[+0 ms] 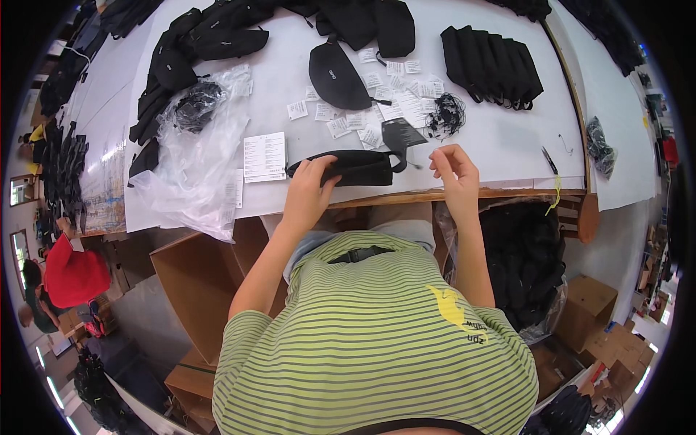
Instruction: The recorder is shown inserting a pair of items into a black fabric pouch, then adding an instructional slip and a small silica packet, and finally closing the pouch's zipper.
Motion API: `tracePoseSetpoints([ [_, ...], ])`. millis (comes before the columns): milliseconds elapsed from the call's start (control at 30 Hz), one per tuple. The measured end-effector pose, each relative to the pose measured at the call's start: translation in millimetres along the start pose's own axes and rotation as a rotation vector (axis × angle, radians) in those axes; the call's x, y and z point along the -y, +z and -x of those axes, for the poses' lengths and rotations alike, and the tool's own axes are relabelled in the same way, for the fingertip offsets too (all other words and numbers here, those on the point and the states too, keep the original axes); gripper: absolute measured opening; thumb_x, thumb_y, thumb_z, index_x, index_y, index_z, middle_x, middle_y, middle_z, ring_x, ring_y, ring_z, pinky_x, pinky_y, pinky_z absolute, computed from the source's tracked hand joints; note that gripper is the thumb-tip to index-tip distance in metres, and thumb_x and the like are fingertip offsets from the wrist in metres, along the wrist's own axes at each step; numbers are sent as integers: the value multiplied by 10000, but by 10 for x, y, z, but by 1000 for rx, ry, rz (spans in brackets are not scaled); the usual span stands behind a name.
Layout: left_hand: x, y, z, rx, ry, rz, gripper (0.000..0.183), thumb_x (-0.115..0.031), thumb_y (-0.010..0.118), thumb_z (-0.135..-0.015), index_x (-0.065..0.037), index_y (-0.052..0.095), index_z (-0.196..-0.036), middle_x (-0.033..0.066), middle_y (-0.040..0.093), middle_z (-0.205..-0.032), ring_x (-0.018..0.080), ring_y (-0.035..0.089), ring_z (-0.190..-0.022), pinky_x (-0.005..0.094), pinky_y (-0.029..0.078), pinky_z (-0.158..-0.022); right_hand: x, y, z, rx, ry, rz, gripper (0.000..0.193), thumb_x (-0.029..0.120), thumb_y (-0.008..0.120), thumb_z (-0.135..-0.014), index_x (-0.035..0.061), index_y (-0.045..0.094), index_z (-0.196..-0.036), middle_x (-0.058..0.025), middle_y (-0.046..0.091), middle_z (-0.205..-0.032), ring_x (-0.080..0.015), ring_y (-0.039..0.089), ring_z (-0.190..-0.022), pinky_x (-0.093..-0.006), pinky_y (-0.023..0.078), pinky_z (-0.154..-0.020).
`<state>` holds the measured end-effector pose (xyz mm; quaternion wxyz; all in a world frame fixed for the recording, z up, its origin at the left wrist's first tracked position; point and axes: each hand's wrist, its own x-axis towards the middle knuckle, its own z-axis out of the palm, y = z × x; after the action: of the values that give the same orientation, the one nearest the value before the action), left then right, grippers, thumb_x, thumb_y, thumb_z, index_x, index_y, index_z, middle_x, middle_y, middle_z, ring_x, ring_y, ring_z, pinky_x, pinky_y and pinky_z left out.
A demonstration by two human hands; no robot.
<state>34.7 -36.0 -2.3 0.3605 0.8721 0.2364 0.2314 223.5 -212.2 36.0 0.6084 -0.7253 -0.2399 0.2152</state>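
One black pouch (362, 171) looks light and soft, best gripped along its edge; left hand (310, 185) pinches it, right hand (459, 176) curls narrowly, contents unclear.

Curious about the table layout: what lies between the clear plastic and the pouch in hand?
White sheets lie between the plastic and the pouch, as the head view shows.
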Motion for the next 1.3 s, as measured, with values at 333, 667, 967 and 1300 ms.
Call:
tracePoseSetpoints([
  [333, -6, -45, -84, 152, 50, -32, 173, -94, 633, -826, 23, 581, -942, 158, 586, -898, 338, 560, -842, 374, 449, -741, -284, 130, -160, 134, -355, 745, 552, 120, 719, -686, 137, 525, -1203, -100, 497, -1120, -285, 499, -1037, -395, 397, -890],
  [667, 221, 106, -93, 118, -69, -93, 207, -153, 555, -895, 36, 532, -975, 215, 578, -896, 395, 549, -871, 434, 444, -749, -749, 238, -263, 116, -252, 596, 341, 88, 702, -686, 93, 644, -1022, -99, 607, -955, -278, 588, -917, -345, 457, -787],
  [967, 282, -38, 36, 470, -322, 280, 273, -243, 594, -883, 16, 581, -969, 130, 593, -778, 243, 555, -734, 349, 442, -687, -656, -99, -188, 21, 10, -124, 215, 23, 674, -734, -51, 650, -935, -10, 647, -801, -55, 542, -736, -233, 449, -658],
  [1300, -53, -48, 373, 656, -378, 408, 294, -255, 643, -864, 10, 615, -986, 84, 630, -784, 138, 538, -692, 285, 442, -672, -517, -373, -1, 4, 231, -386, 224, 219, 566, -914, 2, 617, -927, -136, 651, -711, -151, 586, -513, -244, 472, -491],
])
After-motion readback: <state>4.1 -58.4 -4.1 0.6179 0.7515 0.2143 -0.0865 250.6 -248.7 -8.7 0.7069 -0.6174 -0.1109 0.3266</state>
